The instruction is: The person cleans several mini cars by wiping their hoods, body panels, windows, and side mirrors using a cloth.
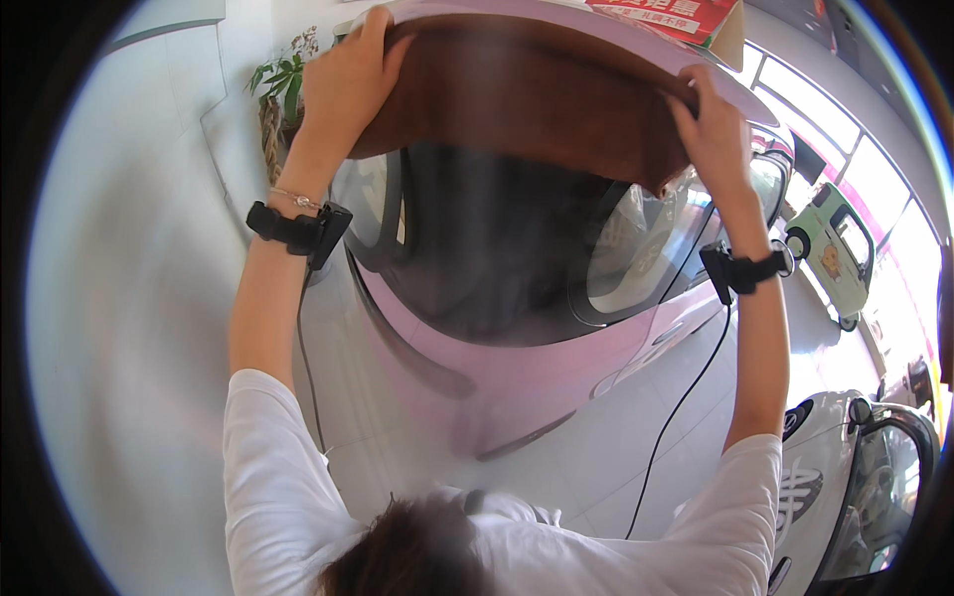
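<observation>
A brown cloth (522, 97) is stretched between my raised hands, above a pink car (477, 365) with a dark rear window (477, 261). At the cloth's left upper corner, my left hand (350, 82) is closed on its edge. My right hand (712, 127) grips the right upper edge, and a corner of the cloth hangs just below it. Both wrists carry black straps with small black devices and cables. The cloth hides part of the car's roof and the top of the window.
A red and white printed box (656, 18) rests on the car's roof. A potted plant (283, 82) stands behind at the left, near a pale wall (134, 223). To the right are a green vehicle (835, 246) and a light-coloured car (842, 484).
</observation>
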Available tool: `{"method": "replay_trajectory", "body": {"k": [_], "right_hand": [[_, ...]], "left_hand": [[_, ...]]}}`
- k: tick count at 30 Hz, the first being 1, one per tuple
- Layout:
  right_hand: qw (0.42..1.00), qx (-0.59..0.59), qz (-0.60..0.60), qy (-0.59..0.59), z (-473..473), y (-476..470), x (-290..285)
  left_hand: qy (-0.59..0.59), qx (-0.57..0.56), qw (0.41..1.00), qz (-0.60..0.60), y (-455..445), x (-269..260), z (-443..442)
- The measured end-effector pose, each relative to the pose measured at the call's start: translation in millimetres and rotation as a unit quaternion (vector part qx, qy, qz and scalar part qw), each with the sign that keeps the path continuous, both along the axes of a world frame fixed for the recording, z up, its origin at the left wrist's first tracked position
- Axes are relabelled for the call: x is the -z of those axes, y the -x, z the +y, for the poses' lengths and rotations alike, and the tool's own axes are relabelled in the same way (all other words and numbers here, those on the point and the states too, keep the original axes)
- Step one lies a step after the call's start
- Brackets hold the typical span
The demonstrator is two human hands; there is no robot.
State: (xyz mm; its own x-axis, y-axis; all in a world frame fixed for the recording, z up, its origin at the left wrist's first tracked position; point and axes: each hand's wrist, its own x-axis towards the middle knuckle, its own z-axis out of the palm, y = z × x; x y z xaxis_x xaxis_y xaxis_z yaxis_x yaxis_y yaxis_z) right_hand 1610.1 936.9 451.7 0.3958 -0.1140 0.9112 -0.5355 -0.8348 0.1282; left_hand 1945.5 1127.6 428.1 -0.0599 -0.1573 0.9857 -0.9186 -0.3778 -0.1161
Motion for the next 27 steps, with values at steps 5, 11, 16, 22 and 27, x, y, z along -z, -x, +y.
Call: {"method": "replay_trajectory", "body": {"k": [5,11,16,22,27], "right_hand": [[0.99,0.015,-0.033,-0.139,-16,-7,50],[0.986,0.001,-0.006,-0.167,-2,7,127],[0.947,-0.015,0.04,-0.318,10,9,211],[0.902,0.058,0.149,-0.401,39,28,346],[0.866,0.114,0.113,-0.474,69,34,455]], "left_hand": [[-0.056,-0.071,0.995,0.047,-7,57,-14],[-0.13,-0.053,0.984,0.107,9,134,6],[-0.212,-0.041,0.961,0.173,20,217,27],[-0.308,-0.037,0.908,0.283,49,347,63],[-0.362,-0.028,0.842,0.399,73,428,79]]}}
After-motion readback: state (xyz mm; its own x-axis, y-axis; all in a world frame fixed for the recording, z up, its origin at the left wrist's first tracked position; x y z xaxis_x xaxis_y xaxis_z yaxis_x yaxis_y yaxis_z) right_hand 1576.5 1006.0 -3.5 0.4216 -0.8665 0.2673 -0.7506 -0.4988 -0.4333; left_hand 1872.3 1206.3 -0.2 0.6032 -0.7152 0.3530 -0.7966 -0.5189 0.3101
